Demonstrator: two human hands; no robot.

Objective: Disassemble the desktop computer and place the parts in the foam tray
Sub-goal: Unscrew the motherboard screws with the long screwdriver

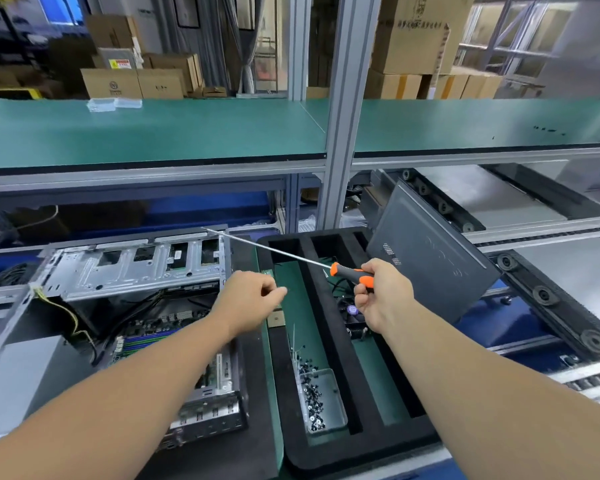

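Screwdriver (354, 273) work is the step in hand, I judge: my right hand (383, 292) is clenched on its orange handle, the long shaft pointing left toward the open desktop computer (136, 306). My left hand (248, 297) hovers between the case and the foam tray (329, 327), fingers pinched together; whether they hold a screw I cannot tell. Screws lie in the small box (324, 400) inside the tray. Next, the tip must find a remaining screw. Both arms are stretched forward.

Bare forearms (125, 386), ringless hands (248, 296).
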